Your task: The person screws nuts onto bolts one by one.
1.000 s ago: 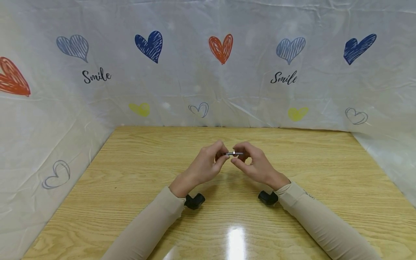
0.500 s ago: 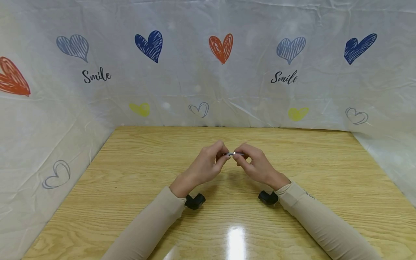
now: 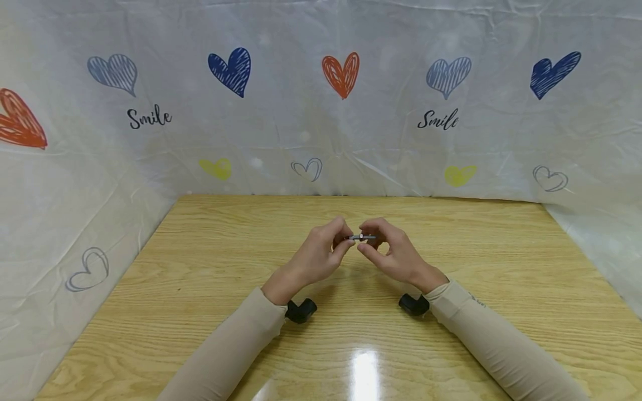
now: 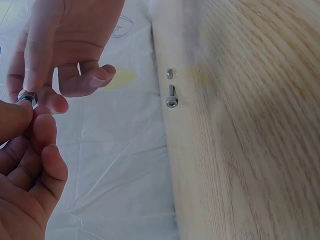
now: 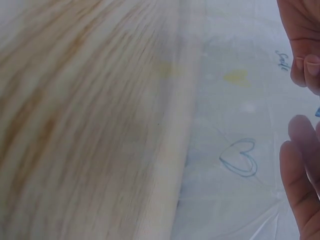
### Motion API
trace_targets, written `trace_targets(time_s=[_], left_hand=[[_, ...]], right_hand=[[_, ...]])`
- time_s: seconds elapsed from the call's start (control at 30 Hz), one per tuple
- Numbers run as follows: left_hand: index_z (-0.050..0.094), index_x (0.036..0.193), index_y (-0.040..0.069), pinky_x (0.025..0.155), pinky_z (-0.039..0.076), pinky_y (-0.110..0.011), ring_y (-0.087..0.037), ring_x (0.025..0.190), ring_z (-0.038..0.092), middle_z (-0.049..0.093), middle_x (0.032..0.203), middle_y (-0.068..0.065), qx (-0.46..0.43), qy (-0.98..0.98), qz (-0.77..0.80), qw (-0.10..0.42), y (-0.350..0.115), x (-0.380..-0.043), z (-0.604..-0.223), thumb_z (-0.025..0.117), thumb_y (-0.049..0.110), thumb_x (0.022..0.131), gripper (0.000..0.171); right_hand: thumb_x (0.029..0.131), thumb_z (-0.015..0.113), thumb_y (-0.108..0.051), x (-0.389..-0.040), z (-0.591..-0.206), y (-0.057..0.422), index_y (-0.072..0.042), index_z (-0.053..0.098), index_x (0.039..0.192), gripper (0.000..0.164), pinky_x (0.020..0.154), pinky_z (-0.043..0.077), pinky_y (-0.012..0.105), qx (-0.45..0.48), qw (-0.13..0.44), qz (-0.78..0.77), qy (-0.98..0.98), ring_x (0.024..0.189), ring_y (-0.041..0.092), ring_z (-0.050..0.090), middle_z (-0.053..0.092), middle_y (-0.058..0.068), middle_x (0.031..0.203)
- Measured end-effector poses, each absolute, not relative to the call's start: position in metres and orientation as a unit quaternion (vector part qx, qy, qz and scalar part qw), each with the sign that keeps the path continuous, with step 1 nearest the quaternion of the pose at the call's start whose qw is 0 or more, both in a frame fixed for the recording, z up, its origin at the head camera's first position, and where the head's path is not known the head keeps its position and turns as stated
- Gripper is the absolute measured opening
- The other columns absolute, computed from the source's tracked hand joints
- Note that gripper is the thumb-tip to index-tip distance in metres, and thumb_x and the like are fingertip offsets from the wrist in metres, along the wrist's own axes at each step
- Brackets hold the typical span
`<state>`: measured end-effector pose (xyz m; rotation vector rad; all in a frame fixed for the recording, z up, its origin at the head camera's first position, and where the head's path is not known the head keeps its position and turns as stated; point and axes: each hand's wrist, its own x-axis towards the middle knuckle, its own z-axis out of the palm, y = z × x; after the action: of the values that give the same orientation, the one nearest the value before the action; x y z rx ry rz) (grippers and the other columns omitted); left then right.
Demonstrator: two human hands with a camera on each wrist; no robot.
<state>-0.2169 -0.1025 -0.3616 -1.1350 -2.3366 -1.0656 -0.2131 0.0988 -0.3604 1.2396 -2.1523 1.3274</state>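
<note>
Bolt [image 3: 371, 238]: level between your hands, above the table [image 3: 210, 245]; likely light, stiff, sturdy.
Nut [image 3: 361, 237]: around the bolt's shank; probably slippery, so best taken by its flats.
Left hand [image 3: 313, 256]: your thumb and finger pinch one bolt end.
Right hand [image 3: 396, 256]: your thumb and forefinger stand apart about the nut; finger contact, cannot tell.

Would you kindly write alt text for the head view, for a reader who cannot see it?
A person's left hand pinches one end of a metal bolt with a nut on it, while the right hand curves loosely around the nut. Both hands are above a wooden table, before a white backdrop printed with hearts and the word Smile.
</note>
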Motion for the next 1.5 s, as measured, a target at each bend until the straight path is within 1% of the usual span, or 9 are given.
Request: trace_targets(time_s=[0.23,0.43,0.53,0.63,0.8,0.93,1.03,1.33,1.5], left_hand=[[0.053,0.092,0.006,0.054,0.042,-0.022,-0.005,0.058,0.047,0.056,0.074,0.002,-0.399,-0.821,-0.372,0.166,-0.1029,-0.2174,-0.3625,0.064,-0.003,0.089,0.015],[0.052,0.092,0.006,0.054,0.041,-0.022,-0.006,0.058,0.047,0.057,0.074,-0.002,-0.399,-0.821,-0.375,0.161,-0.1027,-0.2167,-0.3618,0.063,-0.002,0.090,0.014],[0.052,0.091,0.007,0.054,0.042,-0.022,-0.006,0.058,0.047,0.057,0.074,0.000,-0.402,-0.817,-0.379,0.165,-0.1019,-0.2167,-0.3615,0.064,-0.002,0.089,0.015],[0.052,0.091,0.007,0.054,0.042,-0.022,-0.006,0.058,0.047,0.056,0.073,0.001,-0.404,-0.814,-0.382,0.168,-0.1014,-0.2168,-0.3614,0.064,-0.003,0.089,0.016],[0.052,0.091,0.007,0.054,0.042,-0.022,-0.006,0.058,0.047,0.055,0.073,0.003,-0.401,-0.815,-0.385,0.165,-0.1015,-0.2173,-0.3619,0.064,-0.002,0.089,0.015],[0.052,0.091,0.007,0.054,0.042,-0.022,-0.006,0.058,0.047,0.055,0.074,0.003,-0.400,-0.816,-0.385,0.161,-0.1022,-0.2179,-0.3622,0.063,0.000,0.091,0.013],[0.052,0.092,0.006,0.053,0.042,-0.022,-0.006,0.058,0.047,0.055,0.074,0.002,-0.401,-0.816,-0.384,0.161,-0.1026,-0.2181,-0.3623,0.062,0.001,0.091,0.012],[0.052,0.093,0.005,0.054,0.042,-0.022,-0.005,0.059,0.047,0.056,0.075,-0.001,-0.406,-0.816,-0.381,0.154,-0.1029,-0.2183,-0.3632,0.060,0.006,0.094,0.007],[0.053,0.093,0.005,0.054,0.042,-0.022,-0.006,0.059,0.048,0.057,0.075,0.000,-0.409,-0.813,-0.383,0.159,-0.1020,-0.2187,-0.3630,0.060,0.006,0.094,0.007]], right_hand=[[0.088,0.057,0.014,-0.2173,-0.3633,0.0982,0.005,0.052,0.109,0.024,0.063,0.053,0.036,0.457,0.156,0.475,-0.735,0.067,0.027,0.062,0.060,0.019,0.094],[0.090,0.055,0.012,-0.2171,-0.3624,0.0981,0.006,0.055,0.102,0.014,0.060,0.052,0.034,0.453,0.152,0.466,-0.745,0.065,0.026,0.061,0.060,0.013,0.090],[0.090,0.055,0.012,-0.2163,-0.3612,0.0977,0.003,0.057,0.096,0.010,0.059,0.050,0.033,0.445,0.155,0.456,-0.755,0.065,0.025,0.060,0.059,0.008,0.085],[0.090,0.055,0.012,-0.2154,-0.3600,0.0975,0.001,0.058,0.093,0.012,0.057,0.049,0.033,0.442,0.158,0.450,-0.759,0.064,0.026,0.060,0.058,0.006,0.082],[0.090,0.055,0.012,-0.2144,-0.3590,0.0983,0.002,0.058,0.098,0.013,0.059,0.049,0.033,0.438,0.154,0.447,-0.765,0.066,0.024,0.059,0.060,0.008,0.085],[0.089,0.059,0.009,-0.2127,-0.3582,0.0986,0.003,0.056,0.106,0.019,0.065,0.051,0.033,0.426,0.148,0.452,-0.770,0.073,0.019,0.061,0.063,0.013,0.093],[0.087,0.063,0.007,-0.2118,-0.3578,0.0982,0.004,0.055,0.110,0.025,0.067,0.052,0.035,0.419,0.147,0.458,-0.770,0.077,0.020,0.063,0.063,0.015,0.097],[0.085,0.065,0.008,-0.2116,-0.3592,0.0969,0.005,0.054,0.110,0.027,0.067,0.053,0.036,0.430,0.161,0.459,-0.761,0.076,0.022,0.064,0.063,0.017,0.097],[0.086,0.062,0.012,-0.2117,-0.3581,0.0969,0.005,0.056,0.106,0.022,0.066,0.053,0.035,0.441,0.170,0.455,-0.754,0.075,0.023,0.063,0.063,0.017,0.095]])
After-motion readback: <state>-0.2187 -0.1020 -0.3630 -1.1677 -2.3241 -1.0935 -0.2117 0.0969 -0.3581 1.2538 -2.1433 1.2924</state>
